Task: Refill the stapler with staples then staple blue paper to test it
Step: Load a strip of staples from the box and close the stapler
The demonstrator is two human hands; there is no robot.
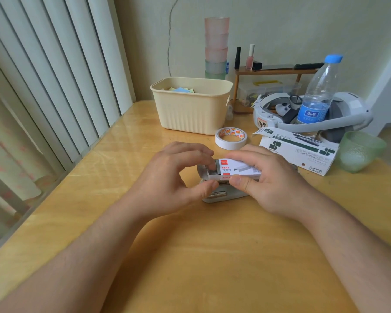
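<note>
A small white staple box with red marks is held just above the wooden table's middle. My right hand grips its right end, thumb on the near side. My left hand pinches the box's open left end, where grey staples show; index finger above, thumb below. Under the box lies a pale grey stapler, mostly hidden by both hands. Blue paper sits among coloured sheets in the cream basket at the back.
A roll of white tape lies behind my hands. To the right are a white and green carton, a green frosted cup, a water bottle and a grey headset. Stacked cups and a small wooden shelf stand by the wall.
</note>
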